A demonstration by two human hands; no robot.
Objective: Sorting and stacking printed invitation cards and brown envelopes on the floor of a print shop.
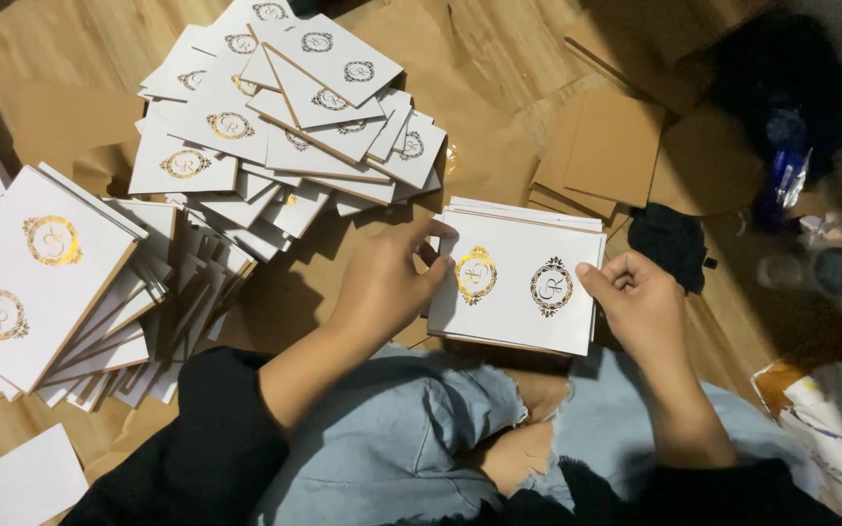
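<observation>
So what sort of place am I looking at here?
Probably a home floor used as a craft spot: a wooden floor, heaps of white emblem cards, brown cardboard sheets, and the person sits with a card stack on their lap.

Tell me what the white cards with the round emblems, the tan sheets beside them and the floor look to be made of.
White cards: stiff matte card, probably board; edges show a brown core. Their emblems look like gold foil, since they glint. The left hand and right hand rest on this stack. Tan sheets: plain brown cardboard, dull and unprinted. Floor: wood or wood-look laminate, with grain lines.
</observation>
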